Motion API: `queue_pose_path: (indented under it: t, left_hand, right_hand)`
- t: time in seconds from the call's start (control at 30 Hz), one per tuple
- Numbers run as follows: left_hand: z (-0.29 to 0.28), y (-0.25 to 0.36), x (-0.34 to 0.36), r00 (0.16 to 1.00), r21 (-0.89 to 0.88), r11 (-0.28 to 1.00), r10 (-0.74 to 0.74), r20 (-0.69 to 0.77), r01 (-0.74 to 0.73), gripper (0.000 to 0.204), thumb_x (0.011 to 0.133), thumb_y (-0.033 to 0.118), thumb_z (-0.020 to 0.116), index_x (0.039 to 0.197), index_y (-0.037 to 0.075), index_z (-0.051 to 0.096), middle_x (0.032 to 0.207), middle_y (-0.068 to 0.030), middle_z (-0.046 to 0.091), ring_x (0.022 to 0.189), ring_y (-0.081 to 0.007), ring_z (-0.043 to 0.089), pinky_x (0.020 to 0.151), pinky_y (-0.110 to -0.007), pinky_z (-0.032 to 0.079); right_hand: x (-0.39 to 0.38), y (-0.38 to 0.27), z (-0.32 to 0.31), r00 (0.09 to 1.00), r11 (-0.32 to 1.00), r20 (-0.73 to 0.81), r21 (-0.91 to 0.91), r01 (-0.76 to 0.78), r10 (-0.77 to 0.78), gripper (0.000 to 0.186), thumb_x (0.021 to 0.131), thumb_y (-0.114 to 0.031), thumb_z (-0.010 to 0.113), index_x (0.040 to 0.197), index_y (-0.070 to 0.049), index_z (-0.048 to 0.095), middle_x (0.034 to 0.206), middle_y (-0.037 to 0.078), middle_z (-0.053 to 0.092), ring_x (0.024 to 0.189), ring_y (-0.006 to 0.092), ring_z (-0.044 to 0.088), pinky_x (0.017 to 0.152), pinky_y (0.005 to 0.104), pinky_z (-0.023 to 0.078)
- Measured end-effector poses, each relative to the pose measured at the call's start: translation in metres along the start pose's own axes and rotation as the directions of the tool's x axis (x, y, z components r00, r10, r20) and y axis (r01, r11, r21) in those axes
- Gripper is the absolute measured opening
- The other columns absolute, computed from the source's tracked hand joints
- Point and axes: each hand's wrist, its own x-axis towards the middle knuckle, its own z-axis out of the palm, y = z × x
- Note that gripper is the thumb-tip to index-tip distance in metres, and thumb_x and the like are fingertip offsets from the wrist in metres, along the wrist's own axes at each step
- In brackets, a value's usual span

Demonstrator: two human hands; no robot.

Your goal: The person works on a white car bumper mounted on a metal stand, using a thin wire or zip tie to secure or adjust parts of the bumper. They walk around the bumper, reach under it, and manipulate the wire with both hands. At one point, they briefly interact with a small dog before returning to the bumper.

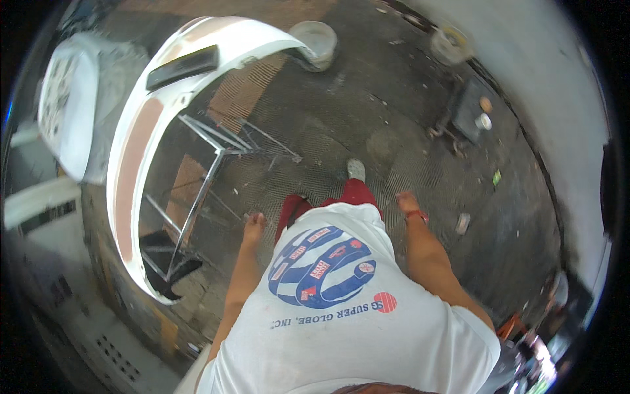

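My left hand [254, 224] hangs beside my thigh, near a metal stand, its fingers loosely apart and holding nothing visible. On the other side, my right hand [408, 205] hangs low with loosely bent fingers, also without anything visible in it. A long, curved white vehicle panel [134, 164], with brownish patches, rests on the metal stand [207, 180] to my left. A dark rectangular block [180, 67] lies on the panel's upper part.
Another white panel [72, 108] is at far left. A whitish bucket [314, 39] sits beyond the bumper-like panel, another bucket [449, 44] by the right wall [538, 79]. A low dark wheeled cart [466, 111] carrying small containers stands ahead-right. Assorted items [518, 354] crowd the lower right.
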Motion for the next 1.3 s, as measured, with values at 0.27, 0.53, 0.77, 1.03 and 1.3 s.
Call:
queue_pose_path:
  t: [0.27, 0.53, 0.77, 1.03, 1.3]
  left_hand:
    - [0.073, 0.070, -0.088, 0.990, 0.160, 0.987, 0.055, -0.133, -0.034, 0.054, 0.105, 0.044, 0.060, 0.139, 0.002, 0.060, 0.126, -0.0204, 0.071, 0.118, -0.0312, 0.069, 0.101, -0.041, 0.052]
    - [0.132, -0.003, -0.146, 0.918, -0.366, 0.921, -0.252, -0.307, 0.131, 0.045, 0.106, 0.036, 0.060, 0.135, 0.002, 0.062, 0.126, -0.0174, 0.072, 0.113, -0.0280, 0.069, 0.098, -0.040, 0.053]
    - [0.172, -0.118, -0.186, 0.842, -0.719, 0.661, -0.498, -0.206, 0.215, 0.053, 0.108, 0.037, 0.057, 0.142, -0.004, 0.055, 0.126, -0.0163, 0.070, 0.107, -0.0241, 0.070, 0.091, -0.037, 0.056]
    - [0.143, -0.150, -0.209, 0.825, -0.798, 0.555, -0.548, -0.138, 0.236, 0.053, 0.108, 0.038, 0.057, 0.143, -0.002, 0.056, 0.130, -0.0158, 0.068, 0.113, -0.0278, 0.069, 0.099, -0.040, 0.054]
    - [0.032, 0.011, -0.211, 0.780, -0.187, 0.975, -0.025, -0.626, -0.119, 0.049, 0.102, 0.037, 0.064, 0.137, 0.002, 0.062, 0.136, -0.0215, 0.065, 0.128, -0.0370, 0.062, 0.108, -0.046, 0.048]
  right_hand:
    - [0.149, -0.022, -0.117, 0.996, 0.971, 0.023, 0.222, -0.092, 0.089, 0.035, 0.109, -0.025, 0.050, 0.128, -0.001, 0.067, 0.111, 0.014, 0.075, 0.101, 0.0312, 0.072, 0.087, 0.0486, 0.056]
    - [0.189, -0.338, -0.242, 0.914, 0.210, 0.089, 0.978, -0.005, -0.395, 0.083, 0.105, -0.053, 0.056, 0.162, 0.000, 0.026, 0.155, 0.023, 0.046, 0.143, 0.0369, 0.048, 0.118, 0.0510, 0.042]
    - [0.176, -0.540, -0.259, 0.851, -0.116, 0.100, 0.976, -0.185, -0.516, 0.098, 0.102, -0.063, 0.054, 0.163, 0.000, 0.011, 0.162, 0.029, 0.030, 0.145, 0.0499, 0.040, 0.118, 0.0670, 0.036]
    - [0.214, -0.571, -0.269, 0.925, -0.234, -0.074, 0.972, -0.016, -0.372, 0.067, 0.109, -0.051, 0.046, 0.152, 0.000, 0.039, 0.150, 0.027, 0.046, 0.135, 0.0433, 0.051, 0.112, 0.0632, 0.045]
    - [0.237, -0.594, -0.232, 0.953, -0.181, 0.027, 0.980, -0.085, -0.303, 0.053, 0.107, -0.041, 0.047, 0.138, 0.001, 0.052, 0.132, 0.026, 0.062, 0.120, 0.0430, 0.061, 0.100, 0.0603, 0.055]
